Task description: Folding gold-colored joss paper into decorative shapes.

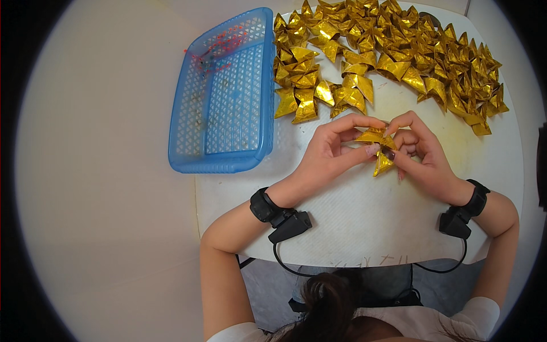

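A folded gold foil paper ingot [383, 164] is pinched between my two hands above the white table. My left hand [336, 149] grips it from the left, thumb on the near side and index finger curved over the far side. From the right, my right hand [423, 149] presses its thumb and fingers against the same piece. The thumbs nearly meet at its middle and cover part of the folds. Just beyond my hands lie many similar gold paper ingots [436, 88], with pointed ends.
A blue plastic basket [266, 114] stands at the table's left side, with small reddish-pink bits at its far end. The gold ingots spread along the far and right parts of the white table [347, 219]. Black wrist devices [289, 225] trail cables near the table's front edge.
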Tool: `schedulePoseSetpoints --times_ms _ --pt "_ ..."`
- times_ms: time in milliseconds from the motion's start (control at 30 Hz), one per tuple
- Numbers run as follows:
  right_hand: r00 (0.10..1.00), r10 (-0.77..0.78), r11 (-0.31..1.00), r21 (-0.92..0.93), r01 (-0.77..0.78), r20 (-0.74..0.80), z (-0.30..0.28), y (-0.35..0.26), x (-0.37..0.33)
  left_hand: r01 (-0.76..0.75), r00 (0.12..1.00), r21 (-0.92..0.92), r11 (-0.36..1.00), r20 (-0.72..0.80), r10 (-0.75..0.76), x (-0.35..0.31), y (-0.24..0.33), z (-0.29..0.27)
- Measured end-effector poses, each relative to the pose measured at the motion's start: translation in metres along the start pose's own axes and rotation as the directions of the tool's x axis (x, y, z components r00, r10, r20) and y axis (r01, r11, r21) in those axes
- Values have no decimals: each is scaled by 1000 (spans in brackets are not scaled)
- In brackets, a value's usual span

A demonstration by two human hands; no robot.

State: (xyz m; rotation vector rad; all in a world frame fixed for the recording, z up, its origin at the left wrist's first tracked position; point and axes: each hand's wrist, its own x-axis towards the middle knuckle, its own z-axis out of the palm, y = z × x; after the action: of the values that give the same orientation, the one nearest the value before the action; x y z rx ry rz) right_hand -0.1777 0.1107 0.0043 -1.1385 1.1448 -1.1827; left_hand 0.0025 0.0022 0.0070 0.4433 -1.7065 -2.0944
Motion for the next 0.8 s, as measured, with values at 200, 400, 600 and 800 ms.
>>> schedulePoseSetpoints --times_ms 200,400,600,800 --pt "1000 -23 999 -44 24 16 2 -4 1 -16 1000 58 998 -18 17 -1 -3 2" --pt "1000 -22 999 -49 23 17 1 -3 1 51 998 4 999 -35 -51 0 1 4" --pt "1000 6 1000 -7 -6 20 2 -6 1 -9 1000 81 997 -16 10 1 -5 1" --pt "999 11 1000 -2 -11 36 -1 -4 1 48 999 1 999 -16 -48 1 -3 2"
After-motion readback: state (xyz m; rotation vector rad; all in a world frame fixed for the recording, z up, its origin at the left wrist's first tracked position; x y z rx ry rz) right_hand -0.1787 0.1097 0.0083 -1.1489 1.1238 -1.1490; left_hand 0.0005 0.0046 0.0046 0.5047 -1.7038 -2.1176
